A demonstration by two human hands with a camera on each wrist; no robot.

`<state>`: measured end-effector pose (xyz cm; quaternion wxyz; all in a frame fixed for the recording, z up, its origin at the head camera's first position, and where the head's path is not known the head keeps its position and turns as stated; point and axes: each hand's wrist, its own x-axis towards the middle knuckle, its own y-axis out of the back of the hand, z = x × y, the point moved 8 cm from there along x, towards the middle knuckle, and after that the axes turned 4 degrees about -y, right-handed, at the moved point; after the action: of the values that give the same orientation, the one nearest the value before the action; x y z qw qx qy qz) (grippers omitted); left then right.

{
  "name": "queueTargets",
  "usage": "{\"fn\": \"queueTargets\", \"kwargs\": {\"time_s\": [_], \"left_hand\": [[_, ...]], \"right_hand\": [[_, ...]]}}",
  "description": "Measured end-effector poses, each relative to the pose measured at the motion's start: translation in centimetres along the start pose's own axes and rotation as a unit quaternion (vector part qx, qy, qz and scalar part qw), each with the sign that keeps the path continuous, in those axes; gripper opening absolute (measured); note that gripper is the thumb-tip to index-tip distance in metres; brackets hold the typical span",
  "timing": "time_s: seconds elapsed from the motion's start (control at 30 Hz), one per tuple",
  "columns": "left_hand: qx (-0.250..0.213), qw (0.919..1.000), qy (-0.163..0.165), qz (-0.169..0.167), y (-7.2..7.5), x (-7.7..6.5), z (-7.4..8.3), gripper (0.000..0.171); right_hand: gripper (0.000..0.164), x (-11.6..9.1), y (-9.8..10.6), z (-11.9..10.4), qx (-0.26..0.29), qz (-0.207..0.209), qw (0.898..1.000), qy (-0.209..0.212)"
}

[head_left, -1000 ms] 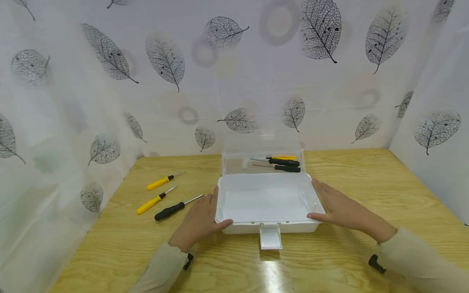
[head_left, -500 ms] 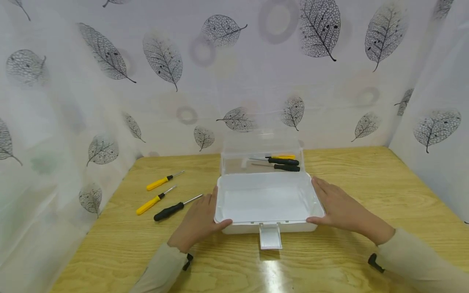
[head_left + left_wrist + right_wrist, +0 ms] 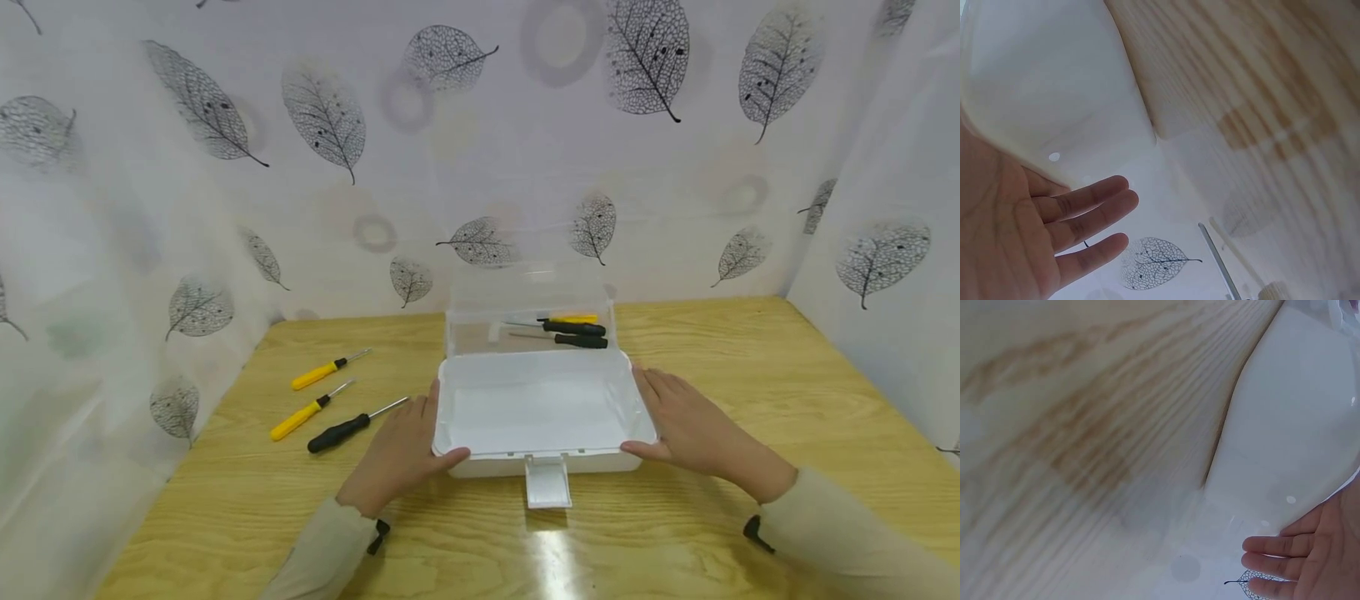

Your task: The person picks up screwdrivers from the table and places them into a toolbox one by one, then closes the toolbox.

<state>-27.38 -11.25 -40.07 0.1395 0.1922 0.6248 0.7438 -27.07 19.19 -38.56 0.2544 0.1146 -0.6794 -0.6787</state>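
A white plastic storage box (image 3: 540,467) stands on the table with its clear lid (image 3: 472,333) tipped back. My left hand (image 3: 401,442) rests against the box's left side, its thumb over the front left corner of the rim. My right hand (image 3: 690,425) lies along the right side in the same way, thumb on the front right corner. Both wrist views show the fingers extended and relaxed beside the box wall. A white latch flap (image 3: 548,483) hangs down at the front. Inside, the box shows a bare white bottom.
Two yellow-handled screwdrivers (image 3: 315,375) (image 3: 300,421) and a black-handled screwdriver (image 3: 341,433) lie left of the box. Behind it, through the lid, show two black-handled screwdrivers (image 3: 573,328) (image 3: 581,341) and a yellow-handled one (image 3: 573,318). A leaf-patterned curtain (image 3: 510,150) surrounds the wooden table (image 3: 720,333).
The head view has turned slightly, so the whole scene sits a little further left. Hands, box and screwdrivers keep their places relative to each other.
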Motion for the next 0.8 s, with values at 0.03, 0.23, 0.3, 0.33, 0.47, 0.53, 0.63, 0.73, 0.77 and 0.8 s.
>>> {"fn": "queueTargets", "kwargs": {"time_s": [0.03,0.23,0.3,0.33,0.47,0.53,0.63,0.73,0.77,0.8], "left_hand": [[-0.001,1.0,0.001,-0.001,0.0,0.0,-0.02,0.104],[-0.001,0.9999,0.005,-0.009,-0.11,0.02,-0.14,0.104],[-0.001,0.9999,0.006,-0.01,-0.09,0.02,-0.16,0.104],[-0.003,0.9999,0.006,-0.01,-0.07,0.03,-0.16,0.104],[-0.003,1.0,0.005,-0.008,0.01,0.03,-0.12,0.104],[-0.003,1.0,0.003,-0.007,0.0,0.03,-0.1,0.104],[0.001,1.0,0.001,-0.006,-0.01,0.03,-0.07,0.104],[0.004,1.0,0.0,-0.006,-0.05,0.03,-0.04,0.104],[0.004,1.0,0.0,-0.006,-0.09,0.04,-0.04,0.104],[0.004,1.0,0.0,-0.007,-0.13,0.05,-0.04,0.104]], "right_hand": [[0.101,0.0,0.01,0.0,0.003,0.002,1.0,0.001],[0.102,0.08,0.13,0.15,0.029,-0.018,0.999,-0.022],[0.103,0.16,0.18,0.22,0.034,-0.032,0.998,-0.036],[0.104,0.22,0.24,0.21,0.035,-0.034,0.998,-0.04],[0.105,0.47,0.52,-0.02,0.03,-0.026,0.998,-0.043],[0.105,0.52,0.5,-0.13,0.026,-0.018,0.999,-0.042],[0.104,0.49,0.27,-0.25,0.018,-0.01,0.999,-0.039],[0.103,0.38,0.04,-0.24,0.005,-0.003,0.999,-0.036],[0.102,0.34,0.02,-0.25,0.002,-0.001,0.999,-0.034],[0.102,0.3,0.05,-0.26,0.0,0.002,0.999,-0.033]]}}
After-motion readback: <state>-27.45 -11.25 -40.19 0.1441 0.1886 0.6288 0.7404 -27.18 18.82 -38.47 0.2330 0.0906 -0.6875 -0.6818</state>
